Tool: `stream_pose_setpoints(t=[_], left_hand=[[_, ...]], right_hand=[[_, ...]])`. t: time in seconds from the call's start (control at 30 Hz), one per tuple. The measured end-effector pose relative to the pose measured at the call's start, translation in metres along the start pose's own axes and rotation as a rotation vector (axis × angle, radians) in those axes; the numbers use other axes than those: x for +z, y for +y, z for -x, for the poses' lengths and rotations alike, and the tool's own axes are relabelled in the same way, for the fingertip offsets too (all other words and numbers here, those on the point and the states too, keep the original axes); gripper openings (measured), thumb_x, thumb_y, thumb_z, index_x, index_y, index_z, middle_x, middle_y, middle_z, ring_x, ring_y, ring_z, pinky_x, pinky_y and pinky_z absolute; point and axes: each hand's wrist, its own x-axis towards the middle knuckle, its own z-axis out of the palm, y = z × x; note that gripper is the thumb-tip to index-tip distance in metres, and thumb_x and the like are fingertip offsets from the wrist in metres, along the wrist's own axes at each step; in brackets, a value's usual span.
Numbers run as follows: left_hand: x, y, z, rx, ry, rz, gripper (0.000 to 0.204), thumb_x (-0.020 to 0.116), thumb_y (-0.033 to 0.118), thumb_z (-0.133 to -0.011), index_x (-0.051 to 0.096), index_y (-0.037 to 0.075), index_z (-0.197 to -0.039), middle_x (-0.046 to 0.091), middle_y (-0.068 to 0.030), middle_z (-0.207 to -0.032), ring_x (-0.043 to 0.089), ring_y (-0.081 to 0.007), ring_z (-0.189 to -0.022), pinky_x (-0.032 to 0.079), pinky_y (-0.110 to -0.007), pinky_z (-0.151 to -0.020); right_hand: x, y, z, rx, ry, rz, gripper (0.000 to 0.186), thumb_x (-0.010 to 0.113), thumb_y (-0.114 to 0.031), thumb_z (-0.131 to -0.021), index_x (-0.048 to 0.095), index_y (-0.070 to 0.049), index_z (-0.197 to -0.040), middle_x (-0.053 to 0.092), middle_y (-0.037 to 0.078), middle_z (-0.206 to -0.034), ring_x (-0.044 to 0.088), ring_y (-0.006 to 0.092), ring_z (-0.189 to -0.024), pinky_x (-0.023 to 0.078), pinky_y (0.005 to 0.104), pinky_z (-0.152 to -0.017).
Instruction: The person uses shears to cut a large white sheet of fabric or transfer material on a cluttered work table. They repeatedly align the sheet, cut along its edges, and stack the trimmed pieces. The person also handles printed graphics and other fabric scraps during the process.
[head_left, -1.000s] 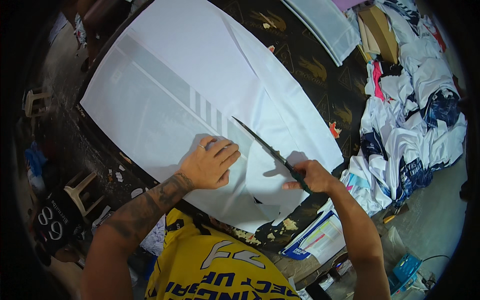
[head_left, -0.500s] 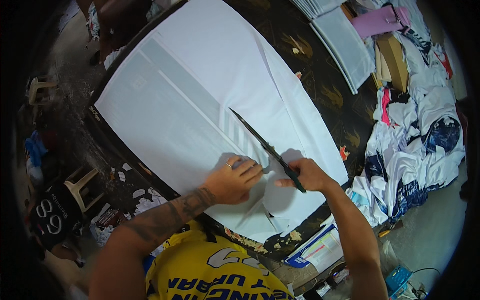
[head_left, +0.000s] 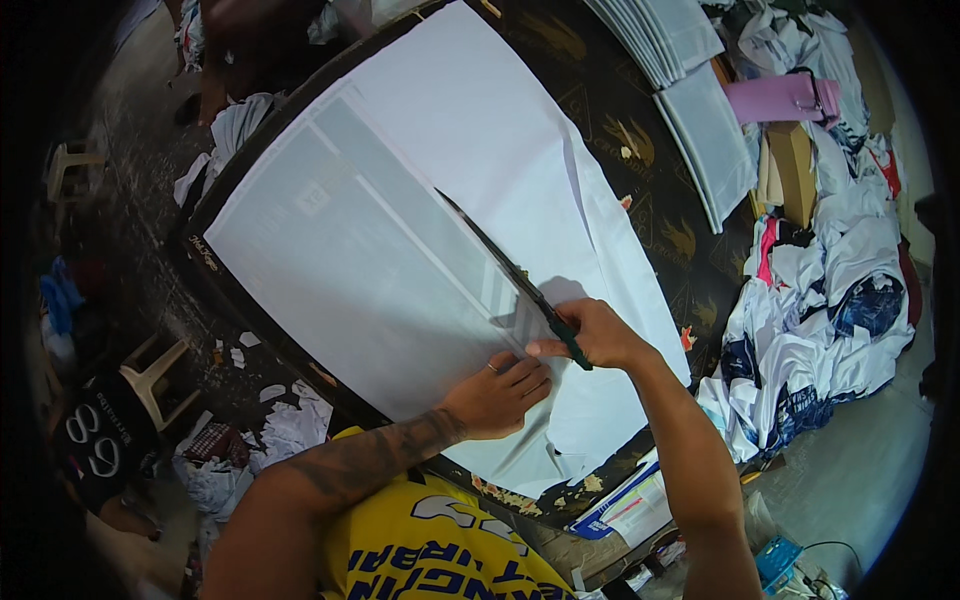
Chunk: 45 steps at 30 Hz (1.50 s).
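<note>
Textile workshop: scissors (head_left: 522, 282) at white sheeting (head_left: 510, 150), dark worktable (head_left: 655, 225), cloth heap (head_left: 785, 345).

The head view, wide and fisheye, looks steeply down from above onto the nearby table (head_left: 690, 262); its dark rim is hard to read.

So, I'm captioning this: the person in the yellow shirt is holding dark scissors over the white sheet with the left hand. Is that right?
Wrong hand: in the head view, the right hand holds the dark scissors over the white sheet. The rest stands.
</note>
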Motion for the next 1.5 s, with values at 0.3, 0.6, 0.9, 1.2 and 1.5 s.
stream_pose_setpoints(t=[0.3, 0.6, 0.9, 1.2, 1.5], left_hand=[[-0.019, -0.002, -0.004, -0.091, -0.079, 0.194, 0.054, 0.072, 0.029, -0.081, 0.064, 0.002, -0.127, 0.062, -0.0140, -0.139, 0.053, -0.0279, -0.136, 0.039, -0.047, -0.114], [-0.032, -0.011, -0.004, -0.080, -0.160, 0.338, 0.055, 0.072, 0.026, -0.081, 0.064, 0.001, -0.130, 0.054, -0.0146, -0.148, 0.046, -0.0295, -0.143, 0.034, -0.048, -0.119], [-0.017, -0.009, -0.003, -0.088, -0.131, 0.340, 0.052, 0.073, 0.021, -0.083, 0.064, 0.001, -0.130, 0.056, -0.0146, -0.148, 0.047, -0.0307, -0.142, 0.034, -0.049, -0.120], [-0.196, -0.168, -0.038, -0.518, 0.523, -0.134, 0.071, 0.072, 0.031, -0.098, 0.048, -0.003, -0.156, 0.054, -0.0262, -0.156, 0.045, -0.0404, -0.152, 0.033, -0.054, -0.127], [0.106, 0.012, -0.182, 0.183, 0.024, -0.303, 0.080, 0.066, 0.046, -0.099, 0.043, 0.007, -0.165, 0.069, -0.0140, -0.130, 0.063, -0.0242, -0.130, 0.024, -0.076, -0.123]], right_hand=[[-0.013, -0.049, -0.029, 0.025, 0.016, 0.094, 0.069, 0.092, -0.068, -0.075, 0.061, -0.008, -0.064, 0.054, 0.003, -0.058, 0.051, 0.0170, -0.057, 0.041, 0.0361, -0.057], [-0.033, -0.125, -0.064, 0.022, -0.044, 0.190, 0.066, 0.093, -0.064, -0.079, 0.058, -0.010, -0.065, 0.045, -0.003, -0.058, 0.045, 0.0120, -0.058, 0.035, 0.0321, -0.055], [-0.046, -0.178, -0.111, -0.074, 0.010, 0.031, 0.072, 0.092, -0.072, -0.073, 0.060, -0.009, -0.061, 0.051, 0.000, -0.055, 0.052, 0.0139, -0.055, 0.041, 0.0349, -0.054], [0.056, -0.058, 0.030, 0.015, 0.575, -0.269, 0.061, 0.088, -0.053, -0.089, 0.062, -0.001, -0.070, 0.046, 0.006, -0.057, 0.039, 0.0179, -0.058, 0.038, 0.0396, -0.055], [0.482, 0.044, 0.210, 0.722, 1.051, -1.066, 0.058, 0.087, -0.046, -0.090, 0.062, 0.002, -0.072, 0.055, 0.010, -0.059, 0.048, 0.0156, -0.058, 0.042, 0.0403, -0.056]])
